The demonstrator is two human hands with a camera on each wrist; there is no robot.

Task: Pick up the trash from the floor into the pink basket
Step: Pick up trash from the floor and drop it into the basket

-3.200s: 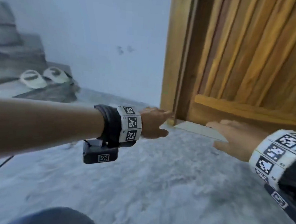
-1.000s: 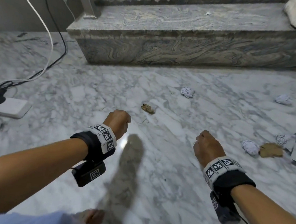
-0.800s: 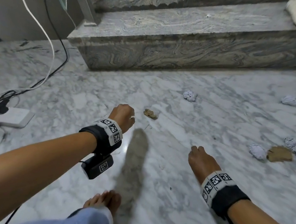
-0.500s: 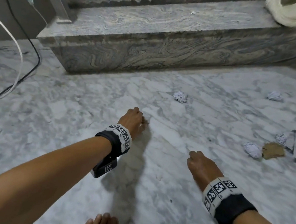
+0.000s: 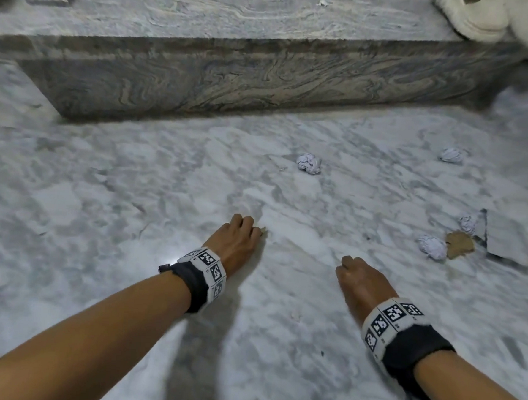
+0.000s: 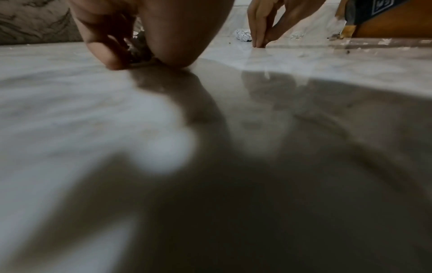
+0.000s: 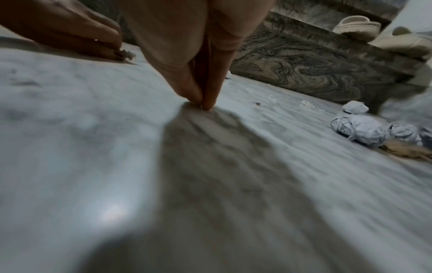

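My left hand (image 5: 250, 230) is down on the marble floor, its fingers curled round a small brown scrap (image 5: 264, 229). The left wrist view shows the thumb and fingers pinching that crumpled scrap (image 6: 138, 55). My right hand (image 5: 343, 266) stands to the right with straight fingertips (image 7: 207, 103) pressed to the floor, holding nothing. Crumpled white paper balls lie ahead (image 5: 309, 163), at the far right (image 5: 451, 155) and at the right (image 5: 433, 248). Another brown scrap (image 5: 459, 244) lies beside that last ball. The pink basket is out of sight.
A grey marble step (image 5: 233, 74) runs across the back, with pale slippers (image 5: 471, 17) on its right end. A flat grey card (image 5: 506, 241) and another paper ball (image 5: 468, 224) lie at the right edge. Bare floor spreads to the left.
I have turned from a wooden door to the littered floor. My left hand reached forward and down onto the brown scrap and closed on it. My right hand dropped to the floor.
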